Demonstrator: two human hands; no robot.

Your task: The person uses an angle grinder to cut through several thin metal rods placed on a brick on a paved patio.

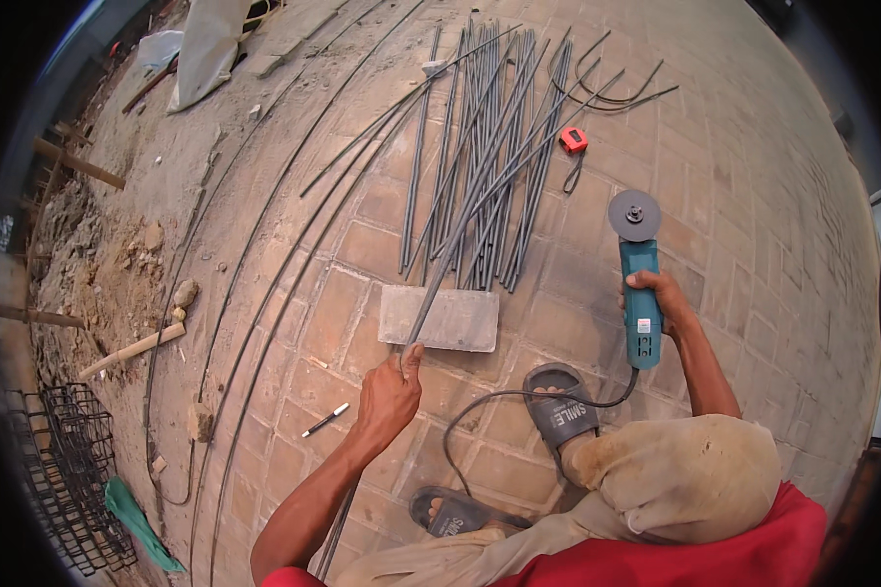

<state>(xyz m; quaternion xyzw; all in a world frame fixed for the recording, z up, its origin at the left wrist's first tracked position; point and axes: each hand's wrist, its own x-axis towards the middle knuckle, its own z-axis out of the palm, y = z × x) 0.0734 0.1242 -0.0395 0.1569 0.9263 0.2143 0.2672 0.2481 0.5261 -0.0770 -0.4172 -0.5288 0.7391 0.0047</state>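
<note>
- The left hand (pixel 390 391), just below the centre of the frame, is clamped around a dark metal rod (pixel 424 315), thumb laid along it; a firm grip seems to matter, since the rod could roll or kick
- The rod crosses the left part of the pale block (pixel 465 321) at the centre of the frame and runs up over the pile of rods (pixel 489 176) at upper centre; best to seat it steadily on the block, clear of its neighbours
- The right hand (pixel 664 295), right of centre, is wrapped around the green angle grinder (pixel 640 293), its disc (pixel 633 217) toward the top of the frame, well apart from the rod; whether it spins I cannot tell
- A cut would go best with the disc square to the rod and well away from the left hand
- The cord (pixel 446 445) passes across the sandal (pixel 570 423) at lower centre, so mind its slack
- No guard shows over the disc, which calls for light, even pressure
</note>
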